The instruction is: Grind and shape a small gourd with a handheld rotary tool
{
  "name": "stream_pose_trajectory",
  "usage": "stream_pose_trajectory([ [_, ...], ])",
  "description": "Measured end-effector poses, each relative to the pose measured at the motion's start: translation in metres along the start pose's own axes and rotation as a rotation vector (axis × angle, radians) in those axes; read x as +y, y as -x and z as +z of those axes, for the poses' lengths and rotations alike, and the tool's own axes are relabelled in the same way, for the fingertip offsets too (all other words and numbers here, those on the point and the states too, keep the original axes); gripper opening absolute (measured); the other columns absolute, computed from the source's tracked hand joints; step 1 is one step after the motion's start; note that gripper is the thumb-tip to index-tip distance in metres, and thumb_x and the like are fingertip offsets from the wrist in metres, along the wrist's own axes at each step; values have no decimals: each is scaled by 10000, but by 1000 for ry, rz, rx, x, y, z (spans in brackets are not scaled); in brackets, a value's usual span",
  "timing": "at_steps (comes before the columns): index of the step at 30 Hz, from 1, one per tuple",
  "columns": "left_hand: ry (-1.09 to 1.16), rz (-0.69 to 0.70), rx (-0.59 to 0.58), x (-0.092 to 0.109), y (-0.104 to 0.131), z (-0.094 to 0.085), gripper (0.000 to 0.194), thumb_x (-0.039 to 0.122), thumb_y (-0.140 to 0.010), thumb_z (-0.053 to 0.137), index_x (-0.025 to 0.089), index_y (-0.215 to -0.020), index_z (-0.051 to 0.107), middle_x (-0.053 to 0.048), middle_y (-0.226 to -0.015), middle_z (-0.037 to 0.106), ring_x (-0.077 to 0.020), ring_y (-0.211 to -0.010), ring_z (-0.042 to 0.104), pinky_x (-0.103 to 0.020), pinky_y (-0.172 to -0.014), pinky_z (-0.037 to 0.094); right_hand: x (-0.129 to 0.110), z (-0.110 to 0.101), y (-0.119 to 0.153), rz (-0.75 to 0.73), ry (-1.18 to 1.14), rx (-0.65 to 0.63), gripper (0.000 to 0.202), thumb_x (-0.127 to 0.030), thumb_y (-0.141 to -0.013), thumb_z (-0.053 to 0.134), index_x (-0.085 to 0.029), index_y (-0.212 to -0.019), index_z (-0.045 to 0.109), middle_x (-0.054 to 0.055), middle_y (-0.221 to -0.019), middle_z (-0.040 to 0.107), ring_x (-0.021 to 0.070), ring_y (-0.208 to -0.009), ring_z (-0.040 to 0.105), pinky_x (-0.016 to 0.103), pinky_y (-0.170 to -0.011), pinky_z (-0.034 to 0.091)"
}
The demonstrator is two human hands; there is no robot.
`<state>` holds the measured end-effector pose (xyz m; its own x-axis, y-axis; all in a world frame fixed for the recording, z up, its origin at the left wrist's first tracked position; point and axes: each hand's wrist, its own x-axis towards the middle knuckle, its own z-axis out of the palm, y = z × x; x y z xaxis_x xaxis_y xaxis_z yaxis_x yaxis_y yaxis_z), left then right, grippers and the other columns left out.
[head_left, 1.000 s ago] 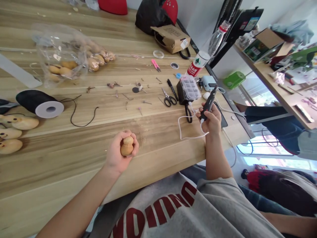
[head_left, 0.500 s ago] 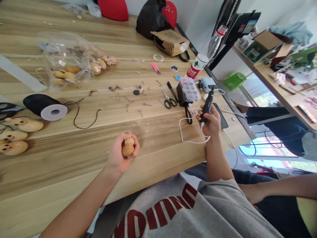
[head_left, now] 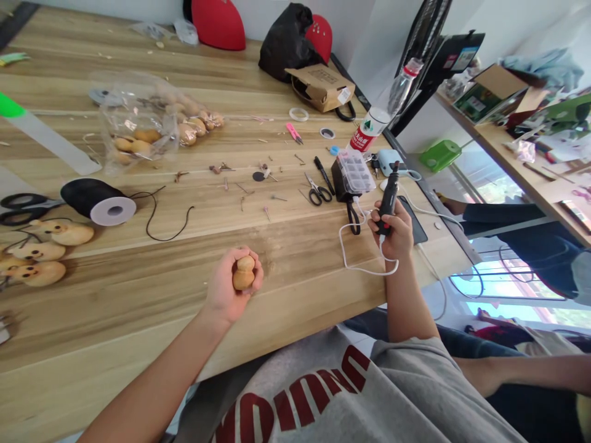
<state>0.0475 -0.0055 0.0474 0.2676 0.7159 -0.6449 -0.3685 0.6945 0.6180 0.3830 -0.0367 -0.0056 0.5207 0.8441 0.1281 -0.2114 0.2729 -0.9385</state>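
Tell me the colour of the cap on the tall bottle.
The bottle cap is red, seen in the head view.

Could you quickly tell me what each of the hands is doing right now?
Left hand: closed around a small gourd.
Right hand: gripping a black rotary tool.

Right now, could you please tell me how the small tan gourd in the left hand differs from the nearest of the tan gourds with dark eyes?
The small tan gourd looks unmarked, while the tan gourd with dark eyes bears dark dots. The small one is gripped in the left hand; the other lies on the wooden table. Both are rounded.
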Motion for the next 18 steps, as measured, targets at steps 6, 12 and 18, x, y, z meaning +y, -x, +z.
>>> stream_pose_trajectory([
  [6,-2,10,25,-1,-2,1,167,265,-630,630,156,-602,506,40,-552,524,-54,-349,446,-166,-334,231,-2,0,1,12,3,9,263,-152,-602,692,-206,-852,631,8,-894,564,72,-618,477,158,-402,382],
  [12,-21,32,52,-3,-2,3,207,259,-626,684,153,-641,506,47,-597,539,-49,-395,485,-164,-362,263,-1,-2,0,13,2,28,255,-156,-596,688,-207,-841,640,7,-888,567,76,-617,470,159,-390,372],
  [18,-43,71,36,-5,-3,0,280,288,-589,760,152,-689,538,50,-619,563,-64,-449,544,-157,-387,316,0,-2,0,23,-24,27,248,-145,-596,691,-189,-832,629,7,-869,569,67,-608,476,153,-399,377],
])
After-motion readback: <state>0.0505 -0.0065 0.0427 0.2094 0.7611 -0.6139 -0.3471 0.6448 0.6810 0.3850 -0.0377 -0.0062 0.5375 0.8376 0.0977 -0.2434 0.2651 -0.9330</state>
